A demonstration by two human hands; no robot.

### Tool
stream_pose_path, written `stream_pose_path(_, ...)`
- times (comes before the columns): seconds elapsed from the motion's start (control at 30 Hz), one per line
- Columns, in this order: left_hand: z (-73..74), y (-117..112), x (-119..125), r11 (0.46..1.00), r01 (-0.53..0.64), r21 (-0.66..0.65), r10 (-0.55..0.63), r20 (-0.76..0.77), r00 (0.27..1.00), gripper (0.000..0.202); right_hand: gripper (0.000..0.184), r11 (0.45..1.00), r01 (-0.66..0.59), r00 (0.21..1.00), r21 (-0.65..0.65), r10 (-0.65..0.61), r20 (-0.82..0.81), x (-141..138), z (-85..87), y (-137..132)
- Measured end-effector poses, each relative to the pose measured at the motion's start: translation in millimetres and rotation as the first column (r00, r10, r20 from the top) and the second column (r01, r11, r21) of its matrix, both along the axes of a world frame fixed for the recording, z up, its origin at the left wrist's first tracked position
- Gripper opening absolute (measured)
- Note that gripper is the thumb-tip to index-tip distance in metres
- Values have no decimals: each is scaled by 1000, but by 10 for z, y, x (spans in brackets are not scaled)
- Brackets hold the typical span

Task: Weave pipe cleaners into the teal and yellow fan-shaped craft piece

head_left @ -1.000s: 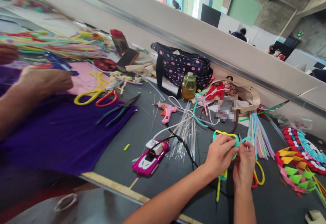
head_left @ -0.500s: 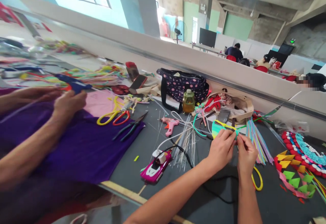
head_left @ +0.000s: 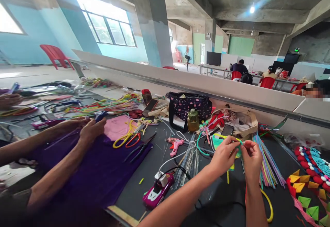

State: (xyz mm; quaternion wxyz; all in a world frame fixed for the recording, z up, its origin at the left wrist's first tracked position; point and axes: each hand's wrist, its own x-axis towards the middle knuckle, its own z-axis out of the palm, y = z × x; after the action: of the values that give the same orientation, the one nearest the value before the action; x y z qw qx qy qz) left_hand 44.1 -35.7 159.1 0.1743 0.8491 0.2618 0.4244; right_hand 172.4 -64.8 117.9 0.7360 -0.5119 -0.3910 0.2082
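Observation:
My left hand (head_left: 223, 154) and my right hand (head_left: 251, 157) are raised just above the dark table (head_left: 139, 192), fingertips pinched together on a teal and yellow pipe-cleaner piece (head_left: 219, 141). A yellow end of it hangs below my left hand. A bundle of pastel pipe cleaners (head_left: 266, 165) lies just right of my right hand. A yellow loop (head_left: 268, 204) lies beside my right forearm.
A co-worker's hands (head_left: 91, 129) work on purple cloth (head_left: 98, 172) at the left. Scissors (head_left: 127, 138), pliers (head_left: 140, 148), a pink glue gun (head_left: 175, 145), thin wires (head_left: 189, 158), a pink car-shaped phone (head_left: 158, 190), a dotted bag (head_left: 189, 105), a bottle (head_left: 193, 119) and coloured paper decorations (head_left: 308, 189) crowd the table.
The camera has tilted up, showing more of the hall. My hands stayed pinched on the pipe-cleaner piece and lifted slightly. The co-worker's hands shifted right on the purple cloth.

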Motion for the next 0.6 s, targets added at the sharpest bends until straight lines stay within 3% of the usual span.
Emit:
stream_pose_path(0.13, 27, 145, -26, 985, -163, 53, 168, -120, 978, 26, 38, 998, -68, 978, 9, 69, -198, 96, -96, 69)
stream_pose_path(0.23, 59, 214, -38, 963, -225, 147, 254, -224, 941, 25, 37, 996, -91, 966, 16, 92, -242, 131, -102, 69)
stream_pose_path(0.43, 212, 211, 6, 953, -161, 256, 230, -264, 937, 19, 34, 998, -60, 971, 26, 65, -232, 139, -65, 43)
stream_pose_path(0.6, 413, 130, 39, 938, -90, 336, 199, -305, 931, 19, 33, 1000, -19, 996, -16, 17, -88, 114, -80, 69)
